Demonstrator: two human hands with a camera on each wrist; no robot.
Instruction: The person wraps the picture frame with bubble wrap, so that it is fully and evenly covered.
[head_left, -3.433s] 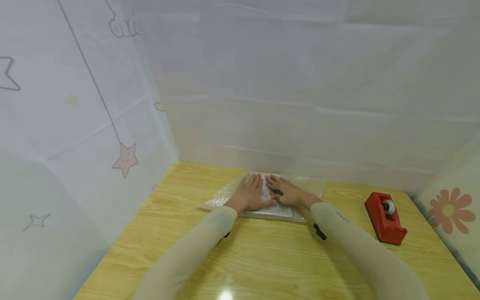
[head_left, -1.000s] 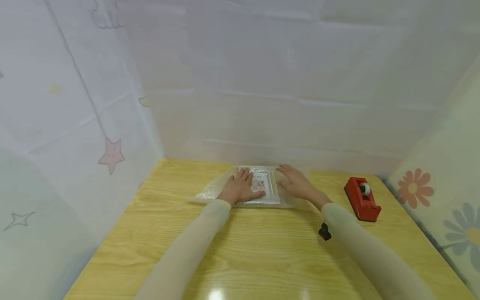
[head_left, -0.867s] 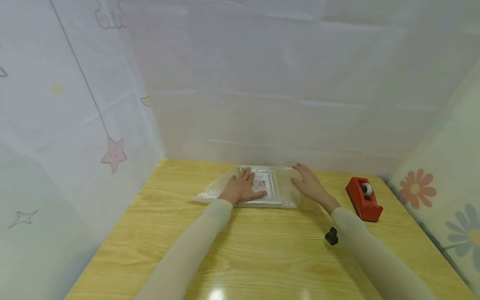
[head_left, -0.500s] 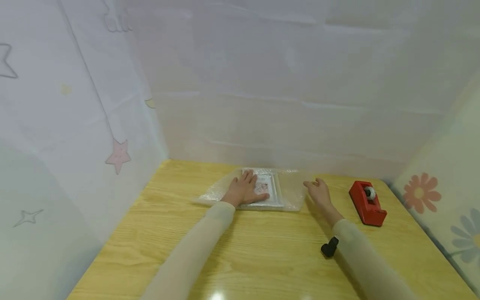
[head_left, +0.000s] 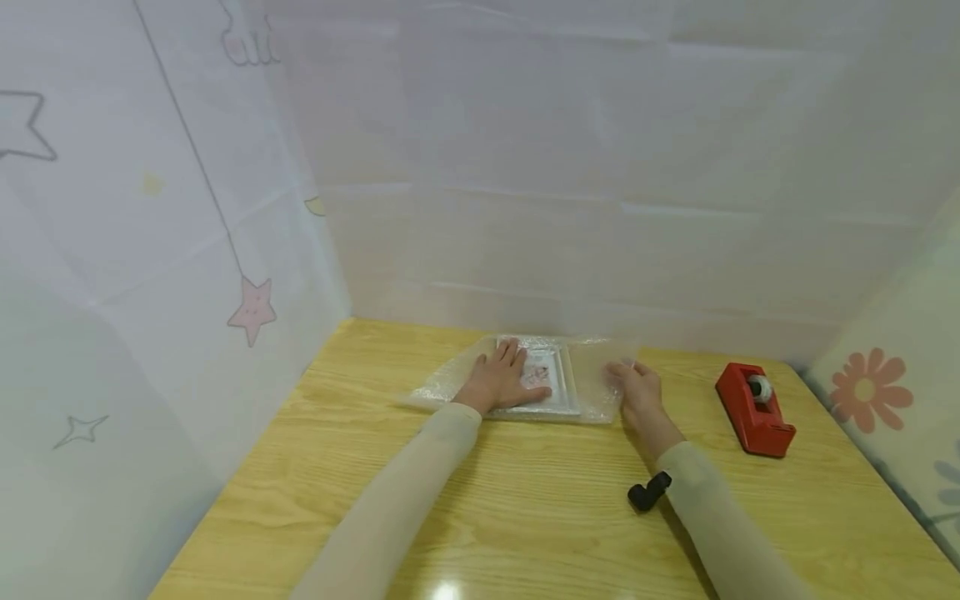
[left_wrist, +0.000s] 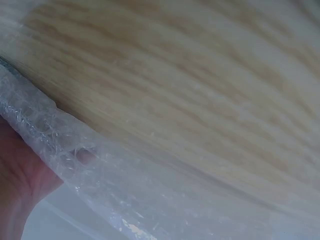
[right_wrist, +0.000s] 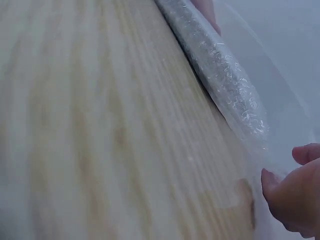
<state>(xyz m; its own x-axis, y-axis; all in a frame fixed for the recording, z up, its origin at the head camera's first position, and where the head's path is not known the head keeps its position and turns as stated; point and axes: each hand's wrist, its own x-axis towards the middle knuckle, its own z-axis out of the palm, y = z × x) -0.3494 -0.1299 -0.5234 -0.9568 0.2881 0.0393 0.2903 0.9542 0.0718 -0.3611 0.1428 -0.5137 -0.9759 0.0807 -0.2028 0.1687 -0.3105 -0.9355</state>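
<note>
A white picture frame [head_left: 568, 387] with a pinkish picture lies flat near the back of the table, with clear bubble wrap [head_left: 600, 385] around it. Spread over the frame's left part, my left hand [head_left: 498, 382] presses down on the wrap with straight fingers. My right hand [head_left: 641, 393] pinches the loose right end of the wrap between thumb and fingers. The right wrist view shows that hand [right_wrist: 295, 195] at the wrap's corner, beyond the thick wrapped edge. In the left wrist view, part of the left hand [left_wrist: 25, 175] shows behind the bubble wrap [left_wrist: 115, 175].
A red tape dispenser [head_left: 753, 412] with a roll of clear tape stands on the right of the wooden table [head_left: 525, 508]. Pale sheets hang behind the table and at both sides. A black device [head_left: 649, 492] sits at my right wrist.
My right hand has come off the frame, moved right along the wrap and now pinches its right end. The left hand keeps pressing on the frame. The view has shifted slightly.
</note>
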